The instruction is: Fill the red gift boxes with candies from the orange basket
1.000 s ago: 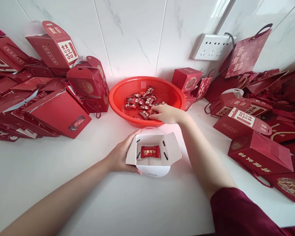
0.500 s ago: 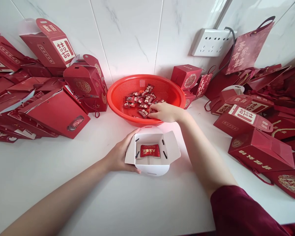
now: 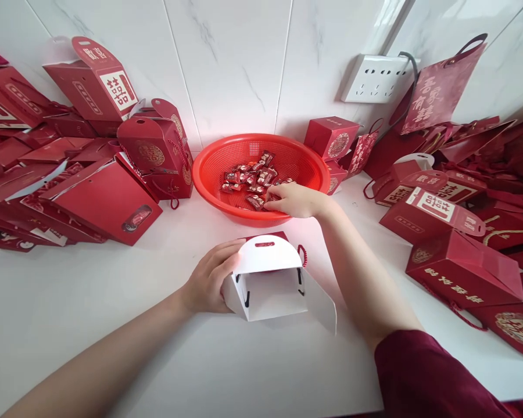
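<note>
My left hand (image 3: 212, 277) grips the left side of an open gift box (image 3: 273, 295), white inside and red outside. The box is tipped toward me, its flaps spread, with a red cord at its right; no candy shows inside. Over the front right of a red plastic basket (image 3: 209, 191), my right hand (image 3: 293, 200) has its fingers down and pinched at the wrapped candies (image 3: 256, 177). Whatever lies between those fingertips is too hidden to make out.
Red gift boxes (image 3: 108, 197) are piled on the left of the white table (image 3: 226, 371). More boxes (image 3: 462, 267) crowd the right side. A white power strip (image 3: 375, 78) with a cable is on the tiled wall behind.
The box in my left hand has tilted toward me, so the red packet seen inside before is out of sight. My right hand has stayed at the candies.
</note>
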A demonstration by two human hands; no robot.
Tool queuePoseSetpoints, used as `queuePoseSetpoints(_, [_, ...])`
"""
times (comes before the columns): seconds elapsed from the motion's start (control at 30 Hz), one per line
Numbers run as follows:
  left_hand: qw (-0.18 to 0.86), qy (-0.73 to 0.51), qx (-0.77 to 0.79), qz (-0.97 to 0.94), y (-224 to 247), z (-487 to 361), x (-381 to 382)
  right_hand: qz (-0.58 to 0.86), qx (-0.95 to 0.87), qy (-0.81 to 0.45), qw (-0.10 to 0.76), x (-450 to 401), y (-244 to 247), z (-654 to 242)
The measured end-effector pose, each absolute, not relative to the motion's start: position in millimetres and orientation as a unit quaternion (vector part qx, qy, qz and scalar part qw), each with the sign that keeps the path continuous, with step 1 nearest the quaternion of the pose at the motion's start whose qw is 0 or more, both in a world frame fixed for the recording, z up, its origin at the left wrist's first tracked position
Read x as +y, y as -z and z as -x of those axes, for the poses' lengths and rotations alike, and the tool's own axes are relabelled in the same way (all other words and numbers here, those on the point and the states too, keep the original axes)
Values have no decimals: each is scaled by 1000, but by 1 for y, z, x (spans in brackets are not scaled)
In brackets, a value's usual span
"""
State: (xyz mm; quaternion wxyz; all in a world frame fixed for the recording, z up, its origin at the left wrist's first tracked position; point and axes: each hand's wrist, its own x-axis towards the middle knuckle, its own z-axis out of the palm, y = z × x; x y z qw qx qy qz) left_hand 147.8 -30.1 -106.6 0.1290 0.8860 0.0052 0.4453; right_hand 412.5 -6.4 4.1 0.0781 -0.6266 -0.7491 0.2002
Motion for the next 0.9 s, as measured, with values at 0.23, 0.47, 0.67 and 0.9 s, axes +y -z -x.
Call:
queuePoseSetpoints(0.23, [214, -387, 110, -890, 111, -143, -24, 620, -754, -202, 83, -6, -4, -412])
queuePoseSetpoints(0.47, [405, -280, 193, -849, 96, -143, -23, 608, -754, -223, 111, -8, -4, -412])
queuePoseSetpoints(0.67, [348, -285, 150, -881, 102, -138, -27, 531, -747, -292, 273, -6, -1, -420])
queuePoseSetpoints(0.9, [471, -213, 162, -841, 92, -142, -31, 425, -730, -420, 332, -35, -36, -438])
